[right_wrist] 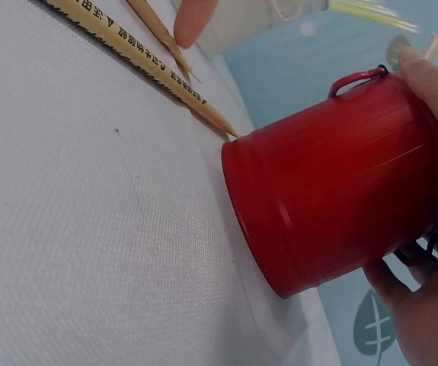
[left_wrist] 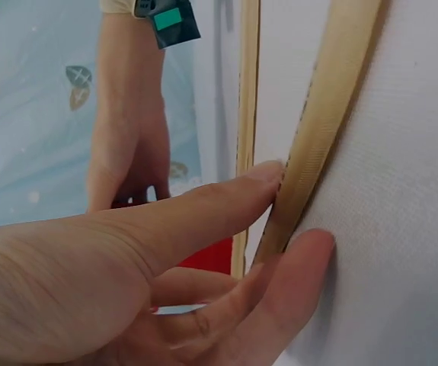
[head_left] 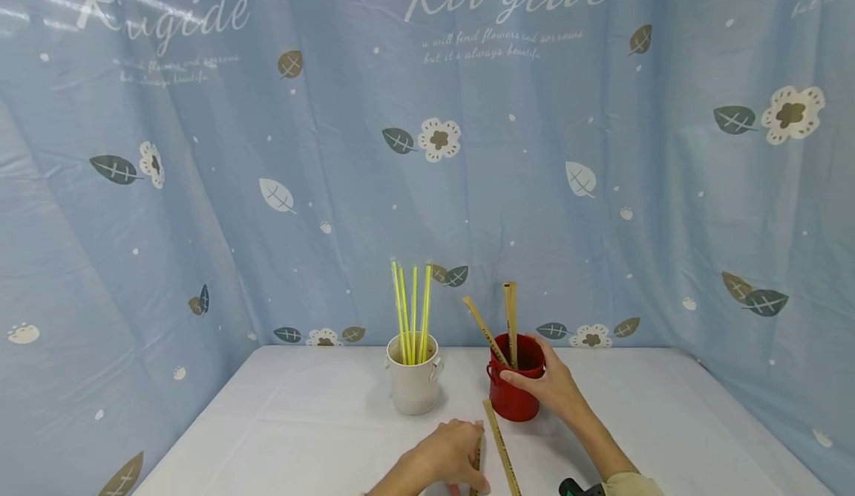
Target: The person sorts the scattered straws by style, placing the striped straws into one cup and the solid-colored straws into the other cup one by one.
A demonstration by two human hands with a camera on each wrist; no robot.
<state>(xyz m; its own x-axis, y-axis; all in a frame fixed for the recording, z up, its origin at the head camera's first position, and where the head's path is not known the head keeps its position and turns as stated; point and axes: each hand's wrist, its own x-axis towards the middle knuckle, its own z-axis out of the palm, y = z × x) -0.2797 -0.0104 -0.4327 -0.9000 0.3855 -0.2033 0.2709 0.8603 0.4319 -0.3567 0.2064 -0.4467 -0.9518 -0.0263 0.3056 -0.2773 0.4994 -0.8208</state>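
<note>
My left hand [head_left: 449, 455] is low over the white table, thumb and fingers pinching a flat tan stick [left_wrist: 310, 145] from both sides. Just to its right lies a second tan stick [head_left: 502, 448], slanting toward the red bucket's base. Black print runs along the tan wrapping [right_wrist: 139, 49] in the right wrist view. My right hand [head_left: 553, 384] grips the small red bucket [right_wrist: 340, 183] by its rim, thumb at the near side and fingers behind. Several tan sticks [head_left: 510, 321] lean up out of the red bucket, their lower ends hidden inside.
Left of the red bucket stands a white bucket [head_left: 414, 392] holding several thin yellow sticks [head_left: 414, 310] upright. A blue printed curtain [head_left: 334, 147] hangs behind the white table [head_left: 300, 422]. A dark device [left_wrist: 174, 23] is strapped at the right wrist.
</note>
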